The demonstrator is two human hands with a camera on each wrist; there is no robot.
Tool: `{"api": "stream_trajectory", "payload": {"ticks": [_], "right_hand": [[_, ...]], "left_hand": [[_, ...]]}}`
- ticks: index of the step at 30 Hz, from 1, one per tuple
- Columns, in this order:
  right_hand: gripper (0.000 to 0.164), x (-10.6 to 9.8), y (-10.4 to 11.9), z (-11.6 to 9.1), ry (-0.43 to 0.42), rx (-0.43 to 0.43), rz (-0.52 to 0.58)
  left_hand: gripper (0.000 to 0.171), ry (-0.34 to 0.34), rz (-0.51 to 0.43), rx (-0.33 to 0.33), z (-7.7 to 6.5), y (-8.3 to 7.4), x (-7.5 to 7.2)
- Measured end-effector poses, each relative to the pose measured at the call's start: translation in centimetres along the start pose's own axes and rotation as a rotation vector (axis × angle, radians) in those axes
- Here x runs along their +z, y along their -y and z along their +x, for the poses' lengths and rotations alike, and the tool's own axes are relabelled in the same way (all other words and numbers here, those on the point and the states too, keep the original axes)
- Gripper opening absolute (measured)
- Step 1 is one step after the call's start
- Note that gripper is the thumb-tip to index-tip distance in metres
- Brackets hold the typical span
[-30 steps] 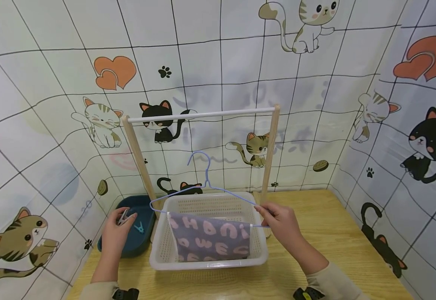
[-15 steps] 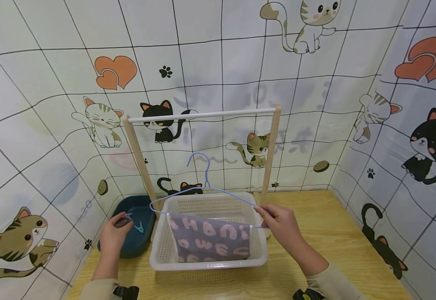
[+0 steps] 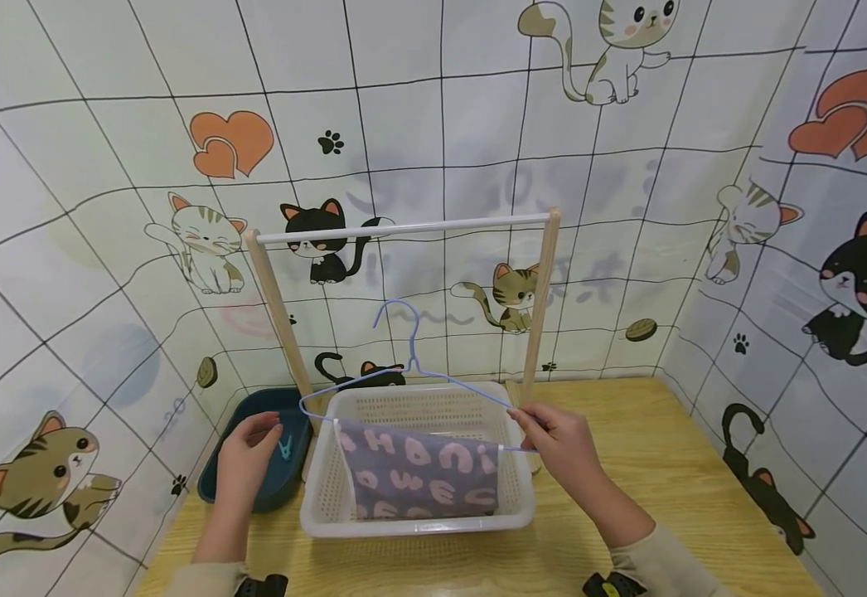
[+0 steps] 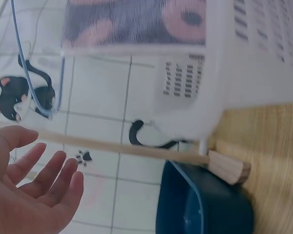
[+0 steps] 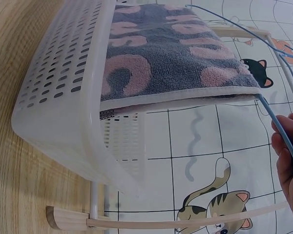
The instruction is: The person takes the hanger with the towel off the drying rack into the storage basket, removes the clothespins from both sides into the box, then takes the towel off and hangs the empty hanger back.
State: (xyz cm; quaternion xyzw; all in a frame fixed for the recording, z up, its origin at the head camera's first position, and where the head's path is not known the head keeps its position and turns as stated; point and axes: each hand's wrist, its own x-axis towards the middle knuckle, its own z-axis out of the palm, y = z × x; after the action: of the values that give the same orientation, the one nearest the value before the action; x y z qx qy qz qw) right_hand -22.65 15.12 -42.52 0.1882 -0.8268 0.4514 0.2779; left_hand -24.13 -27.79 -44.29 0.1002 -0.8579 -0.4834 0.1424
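My right hand (image 3: 559,439) grips the right end of a blue wire clothes hanger (image 3: 413,348), hook upward. Over its lower bar hangs a grey-purple towel (image 3: 422,473) with pink letters, its lower part inside the white plastic basket (image 3: 418,529). My left hand (image 3: 247,452) is over the dark blue tub (image 3: 217,473), left of the basket. In the left wrist view the left hand (image 4: 39,187) has loosely bent fingers and nothing between them. A light blue clothespin (image 3: 285,448) lies in the tub.
Behind the basket stands a rack with wooden posts (image 3: 541,307) and a white crossbar (image 3: 404,228). All stands on a wooden table (image 3: 627,464) against walls covered in cat-print sheeting (image 3: 441,124).
A second ago the left hand held a grey clothespin, which it lowered toward the tub. Now that hand is empty and slightly further right. The right hand, hanger and towel have barely moved.
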Motion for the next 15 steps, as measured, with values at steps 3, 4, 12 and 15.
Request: {"api": "stream_trajectory", "payload": {"ticks": [3, 4, 12, 15], "right_hand": [[0.01, -0.1, 0.1, 0.0, -0.003, -0.002, -0.002], [0.01, -0.1, 0.1, 0.0, -0.004, -0.003, -0.002], [0.011, -0.1, 0.2, 0.0, -0.022, -0.034, 0.007], [0.012, 0.0, 0.2, 0.1, -0.028, -0.052, 0.014]], "left_hand": [[0.038, 0.024, -0.026, 0.007, -0.6, -0.7, 0.5], [0.039, 0.032, -0.032, 0.007, -0.7, -0.9, 0.6], [0.034, 0.073, -0.077, 0.037, -1.6, -2.0, 1.8], [0.032, 0.089, -0.088, 0.045, -1.9, -2.3, 2.3]]}}
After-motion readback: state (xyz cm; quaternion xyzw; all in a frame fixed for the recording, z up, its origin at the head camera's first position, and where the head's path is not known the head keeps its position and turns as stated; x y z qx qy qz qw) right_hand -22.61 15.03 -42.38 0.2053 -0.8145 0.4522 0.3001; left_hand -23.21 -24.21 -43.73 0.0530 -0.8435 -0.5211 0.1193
